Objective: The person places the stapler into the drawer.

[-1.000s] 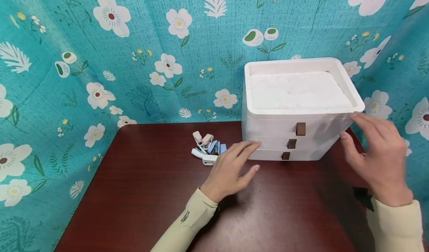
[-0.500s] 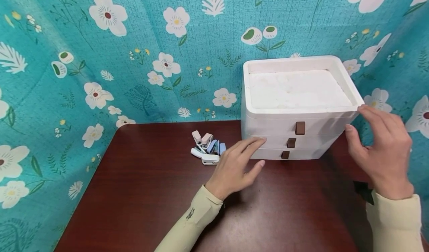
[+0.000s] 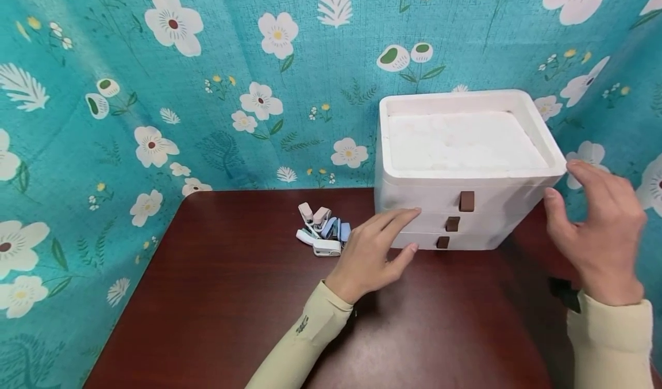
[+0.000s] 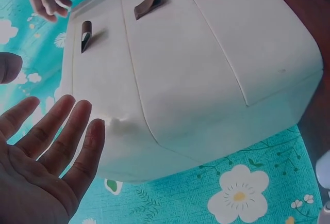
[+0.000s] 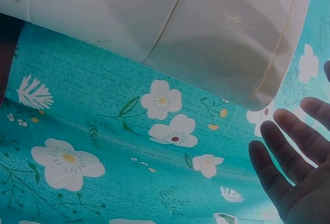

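Note:
A white three-drawer storage box (image 3: pixel 465 222) with a recessed top stands at the back right of the table. Each drawer carries a brown pull tab (image 3: pixel 467 201). My left hand (image 3: pixel 369 257) hovers in front of the box's left part, fingers spread and holding nothing. In the left wrist view its fingers (image 4: pixel 82 152) stand apart from the drawer fronts. My right hand (image 3: pixel 602 228) is at the box's right front corner, thumb and fingers parted, with nothing in it. The right wrist view shows its fingers (image 5: pixel 281 149) just off the box's corner.
Several small staplers (image 3: pixel 326 248), white, pink and blue, lie in a cluster left of the box, beyond my left hand. The dark red table (image 3: pixel 217 297) meets a teal flowered cloth (image 3: pixel 217 79) at the back and sides. A black patch (image 3: pixel 565 294) shows by my right wrist.
My left hand has drifted right along the front of the box. The right hand has shifted slightly right, away from the corner. The box and staplers stay in place.

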A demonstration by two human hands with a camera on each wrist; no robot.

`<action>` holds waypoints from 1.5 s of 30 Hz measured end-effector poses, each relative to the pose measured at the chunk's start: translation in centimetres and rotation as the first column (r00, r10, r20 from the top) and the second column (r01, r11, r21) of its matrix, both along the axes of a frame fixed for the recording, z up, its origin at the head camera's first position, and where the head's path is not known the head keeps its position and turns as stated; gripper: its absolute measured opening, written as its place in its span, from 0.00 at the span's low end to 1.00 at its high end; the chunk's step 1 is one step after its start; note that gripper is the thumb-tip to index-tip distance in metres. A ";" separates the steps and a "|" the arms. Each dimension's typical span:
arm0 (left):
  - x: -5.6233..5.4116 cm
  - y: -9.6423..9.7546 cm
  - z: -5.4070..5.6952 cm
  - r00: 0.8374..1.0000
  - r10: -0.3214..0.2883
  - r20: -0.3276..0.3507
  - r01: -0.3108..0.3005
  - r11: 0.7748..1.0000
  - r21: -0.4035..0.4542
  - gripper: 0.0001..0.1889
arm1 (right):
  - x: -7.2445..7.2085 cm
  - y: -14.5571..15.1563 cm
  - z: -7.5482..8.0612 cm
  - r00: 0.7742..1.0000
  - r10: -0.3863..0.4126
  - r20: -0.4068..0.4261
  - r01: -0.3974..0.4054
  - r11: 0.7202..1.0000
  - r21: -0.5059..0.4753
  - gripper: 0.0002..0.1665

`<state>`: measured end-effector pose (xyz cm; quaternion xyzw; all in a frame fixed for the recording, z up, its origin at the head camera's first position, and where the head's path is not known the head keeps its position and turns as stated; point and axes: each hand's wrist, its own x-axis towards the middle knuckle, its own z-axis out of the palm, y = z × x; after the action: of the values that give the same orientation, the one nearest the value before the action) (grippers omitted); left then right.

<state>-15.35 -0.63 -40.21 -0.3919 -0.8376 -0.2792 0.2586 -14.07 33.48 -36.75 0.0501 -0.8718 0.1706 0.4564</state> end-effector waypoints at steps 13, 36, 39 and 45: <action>-0.5 1.4 0.7 1.000 -0.003 -0.016 0.003 1.000 0.026 0.26 | -1.1 0.5 -0.4 1.000 0.011 0.010 -0.011 0.999 -0.044 0.38; -1.1 4.4 0.5 0.994 -0.063 0.093 0.056 0.996 0.068 0.26 | -1.6 1.8 -0.4 0.999 0.012 0.037 -0.010 0.999 -0.040 0.33; -1.1 4.7 0.4 0.992 -0.064 0.106 0.056 0.996 0.076 0.26 | -1.7 1.9 -0.4 0.999 0.017 0.034 -0.015 0.999 -0.041 0.32; -1.3 5.2 0.4 0.993 -0.049 0.103 0.041 0.996 0.079 0.25 | -1.6 2.1 -0.6 0.999 0.011 0.048 -0.008 0.998 -0.060 0.30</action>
<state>-16.61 4.56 -39.86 -0.3855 -0.8296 -0.3370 0.2228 -15.69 35.59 -37.37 0.0365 -0.8768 0.2001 0.4358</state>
